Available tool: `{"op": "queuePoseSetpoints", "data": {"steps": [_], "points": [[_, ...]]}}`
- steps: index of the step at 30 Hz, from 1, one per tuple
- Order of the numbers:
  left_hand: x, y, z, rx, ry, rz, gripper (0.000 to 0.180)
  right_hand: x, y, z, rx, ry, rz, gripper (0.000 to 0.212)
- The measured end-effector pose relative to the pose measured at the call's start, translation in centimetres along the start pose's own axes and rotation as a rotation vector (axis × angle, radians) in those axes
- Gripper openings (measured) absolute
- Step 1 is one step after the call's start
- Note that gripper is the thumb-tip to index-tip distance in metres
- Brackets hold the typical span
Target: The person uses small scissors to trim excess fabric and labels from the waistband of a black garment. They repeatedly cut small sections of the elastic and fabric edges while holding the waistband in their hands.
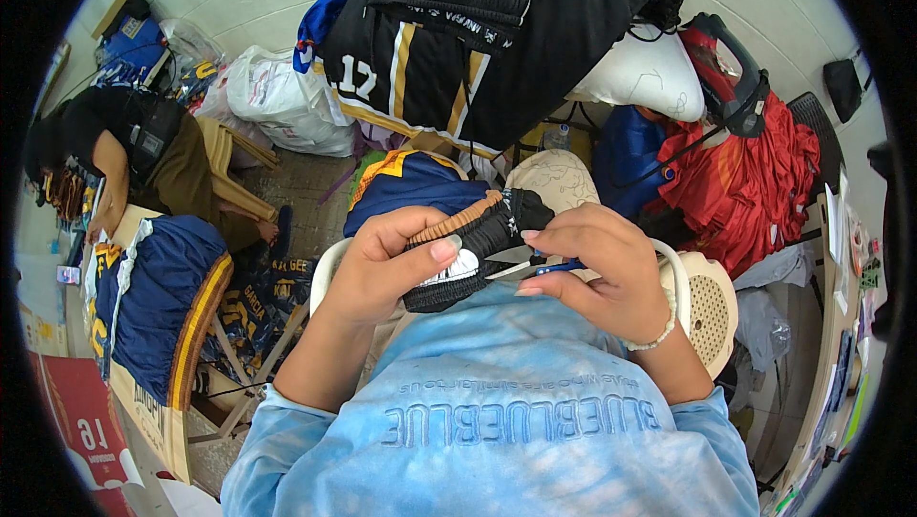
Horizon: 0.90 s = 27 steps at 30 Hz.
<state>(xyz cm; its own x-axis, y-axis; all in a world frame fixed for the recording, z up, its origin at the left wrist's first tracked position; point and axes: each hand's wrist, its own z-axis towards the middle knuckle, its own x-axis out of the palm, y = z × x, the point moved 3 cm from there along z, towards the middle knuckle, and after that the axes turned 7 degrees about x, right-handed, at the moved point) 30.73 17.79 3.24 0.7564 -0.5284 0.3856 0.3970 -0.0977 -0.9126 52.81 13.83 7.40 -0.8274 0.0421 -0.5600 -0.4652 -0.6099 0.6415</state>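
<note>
We hold both elbows bent and apart, our left forearm and right forearm angled inward so the hands near each other. Our left hand is closed in a grip, its thumb slanting up toward the right, most of its other fingers hidden. Our right hand is curled, its bent fingers pointing left above the thumb.

Bright, diffuse light; soft shadows; scissors fairly sharp; fisheye-curved edges, black rim.
</note>
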Motion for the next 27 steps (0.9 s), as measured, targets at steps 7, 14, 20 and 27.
{"op": "queuePoseSetpoints", "data": {"steps": [7,14,20,27], "points": [[0.0,0.1,0.0,-0.032,-0.001,-0.017,0.021,-0.1,-0.3,0.0,0.009,-0.018,-0.004,0.041],[-0.1,0.0,-0.1,-0.031,0.018,-0.025,0.019,0.3,-0.2,0.0,-0.004,0.007,0.014,0.04],[0.0,0.1,-0.1,-0.024,0.043,-0.037,0.019,0.9,-0.3,-0.1,-0.01,-0.02,0.047,0.041],[0.1,0.1,-0.1,-0.033,0.034,-0.064,0.019,1.1,-0.4,-0.2,0.178,-0.2,0.383,0.034]]}}
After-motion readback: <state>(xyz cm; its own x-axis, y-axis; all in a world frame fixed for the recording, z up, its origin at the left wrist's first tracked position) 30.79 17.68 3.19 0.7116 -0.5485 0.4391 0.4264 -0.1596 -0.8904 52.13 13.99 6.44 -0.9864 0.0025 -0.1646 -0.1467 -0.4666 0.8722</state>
